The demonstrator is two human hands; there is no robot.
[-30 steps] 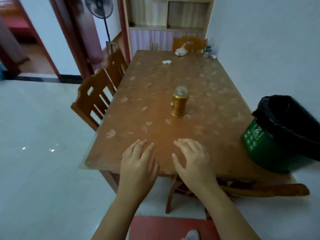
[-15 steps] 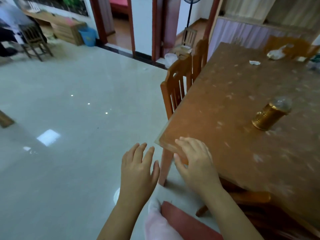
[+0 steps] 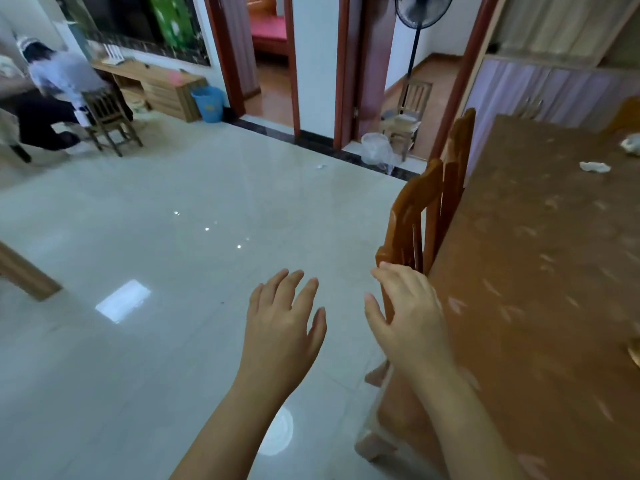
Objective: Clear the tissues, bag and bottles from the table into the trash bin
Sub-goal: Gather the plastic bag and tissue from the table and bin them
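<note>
The brown patterned table (image 3: pixel 540 271) fills the right side of the view. A small crumpled white tissue (image 3: pixel 594 166) lies on its far part, and a larger white crumpled bag or tissue (image 3: pixel 631 144) shows at the right edge. My left hand (image 3: pixel 282 327) hovers over the floor, fingers apart and empty. My right hand (image 3: pixel 408 313) is open beside the nearest wooden chair's back (image 3: pixel 407 230), at the table's left edge. No bottles or trash bin are in view.
Two wooden chairs are tucked along the table's left side. A gold object (image 3: pixel 635 353) peeks in at the right edge. Pale tiled floor (image 3: pixel 173 271) spreads left. A standing fan (image 3: pixel 417 39), a small chair, a blue bucket (image 3: pixel 207 102) and a seated person (image 3: pixel 59 98) are far off.
The view has swung left and moved along the table's left side. The trash bin and the gold object have slid out to the right. Both hands stay open and empty.
</note>
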